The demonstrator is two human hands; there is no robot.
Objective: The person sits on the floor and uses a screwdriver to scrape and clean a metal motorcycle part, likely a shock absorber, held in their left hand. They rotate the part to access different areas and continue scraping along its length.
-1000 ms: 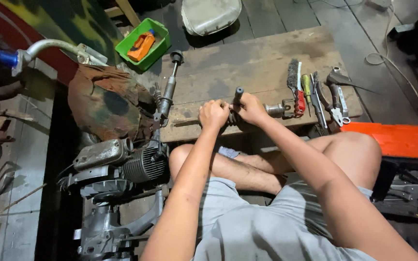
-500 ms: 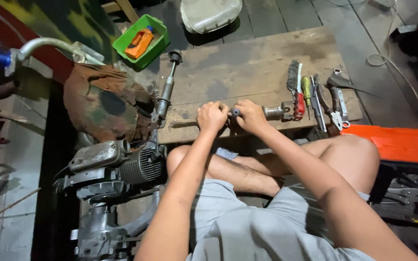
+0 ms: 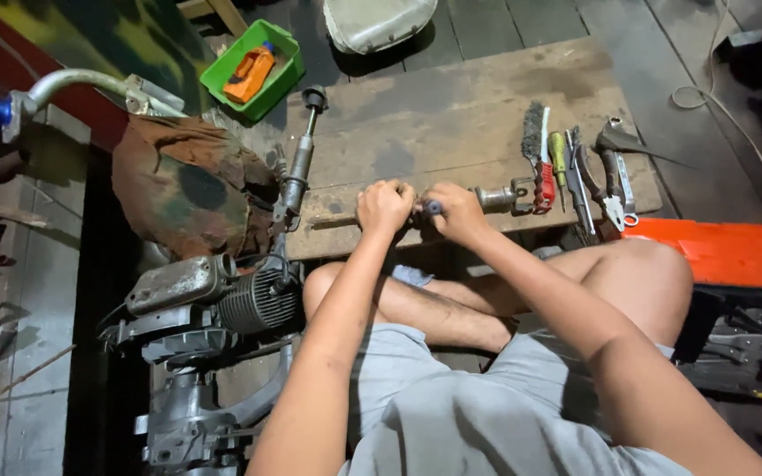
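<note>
I sit cross-legged on the floor at the near edge of a worn wooden board [image 3: 451, 97]. My left hand [image 3: 384, 205] is a closed fist on a thin rod that lies along the board's front edge. My right hand [image 3: 453, 211] is closed on a small dark-tipped handle [image 3: 433, 208], right beside the left hand. What lies between the two fists is hidden. A short metal fitting [image 3: 497, 196] lies on the board just right of my right hand.
Hand tools [image 3: 575, 167], among them a wire brush, screwdrivers and pliers, lie at the board's right end. An engine [image 3: 213, 304] with a shock absorber [image 3: 297, 172] stands to my left. A green bin [image 3: 252, 69] sits behind, an orange case [image 3: 725, 251] to the right.
Both hands have stayed together at the board's front edge with only slight shifts. The dark handle tip now shows between the fists. My view has tilted a little.
</note>
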